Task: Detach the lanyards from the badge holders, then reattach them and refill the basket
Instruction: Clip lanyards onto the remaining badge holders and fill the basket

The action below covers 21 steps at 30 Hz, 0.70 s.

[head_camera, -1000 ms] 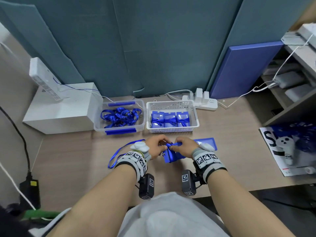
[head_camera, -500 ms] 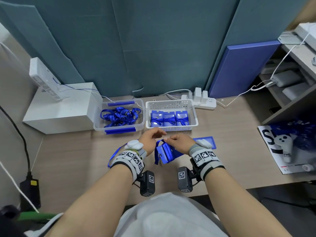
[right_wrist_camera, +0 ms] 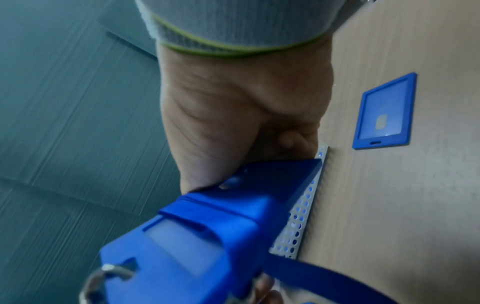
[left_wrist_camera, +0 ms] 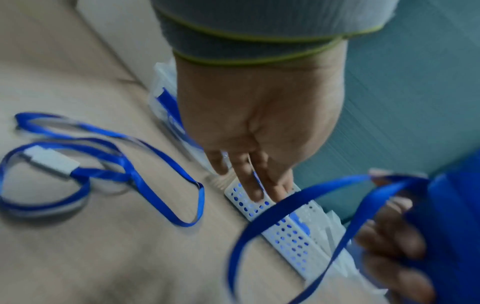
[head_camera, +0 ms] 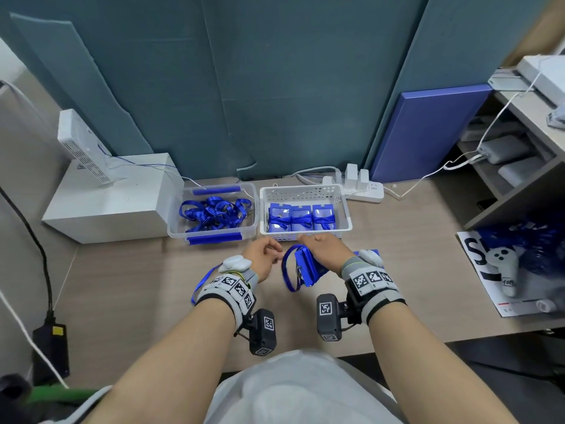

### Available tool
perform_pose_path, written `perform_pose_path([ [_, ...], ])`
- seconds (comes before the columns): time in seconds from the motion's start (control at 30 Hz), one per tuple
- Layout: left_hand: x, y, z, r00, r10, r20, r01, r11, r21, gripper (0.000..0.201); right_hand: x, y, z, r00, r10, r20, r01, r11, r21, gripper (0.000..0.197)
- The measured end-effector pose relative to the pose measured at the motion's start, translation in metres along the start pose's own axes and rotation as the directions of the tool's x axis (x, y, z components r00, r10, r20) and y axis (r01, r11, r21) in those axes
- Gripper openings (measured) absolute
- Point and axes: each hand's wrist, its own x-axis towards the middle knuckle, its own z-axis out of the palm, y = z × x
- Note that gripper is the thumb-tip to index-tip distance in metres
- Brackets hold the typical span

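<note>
Blue badge holder (head_camera: 307,267) gripped in your right hand (head_camera: 328,250) | left hand (head_camera: 263,257) empty, fingers relaxed | risk: dangling lanyard (head_camera: 287,272) snags basket (head_camera: 305,191) rim

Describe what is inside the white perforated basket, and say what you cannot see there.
The white basket holds three blue badge holders side by side, each wrapped in its blue lanyard. Whether more lie beneath them is hidden, and the hands cover part of its near wall.

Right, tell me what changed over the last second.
The hands parted. The left hand let go and is empty; the right hand carried the wrapped badge holder toward the basket, a lanyard loop trailing. Basket, bin and loose holder stayed put.
</note>
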Motion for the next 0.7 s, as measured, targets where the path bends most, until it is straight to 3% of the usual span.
perform_pose_path([
  [0.1,-0.005,0.008,-0.001,0.995,0.068,0.076,-0.063,0.996,-0.063,0.071,-0.005,-0.01,-0.004,0.995,-0.032,-0.092,0.025,0.997,-0.076,0.06],
  [0.17,-0.006,0.019,0.003,0.979,0.127,0.162,-0.101,0.982,-0.16,0.078,-0.005,-0.013,-0.005,0.99,-0.045,-0.137,0.026,0.99,-0.137,0.062],
  [0.3,-0.006,0.027,0.009,0.962,0.212,0.17,-0.182,0.967,-0.178,0.067,-0.001,-0.015,-0.003,0.992,-0.044,-0.122,0.027,0.99,-0.142,0.066],
  [0.47,-0.014,0.029,0.009,0.968,0.196,0.154,-0.164,0.966,-0.198,0.048,-0.003,-0.022,-0.001,0.994,0.004,-0.111,-0.013,0.997,-0.079,0.068],
  [0.53,-0.018,0.033,0.011,0.98,0.148,0.134,-0.124,0.978,-0.167,0.035,-0.001,-0.022,0.001,0.991,0.051,-0.126,-0.057,0.998,-0.04,0.069],
  [0.6,-0.02,0.035,0.014,0.991,-0.006,0.134,0.029,0.984,-0.174,0.027,0.0,-0.019,0.003,0.986,0.116,-0.119,-0.115,0.993,0.016,0.071],
  [0.7,-0.018,0.035,0.015,0.977,-0.134,0.168,0.165,0.969,-0.184,0.03,0.0,-0.014,0.005,0.976,0.177,-0.124,-0.168,0.983,0.079,0.07],
])
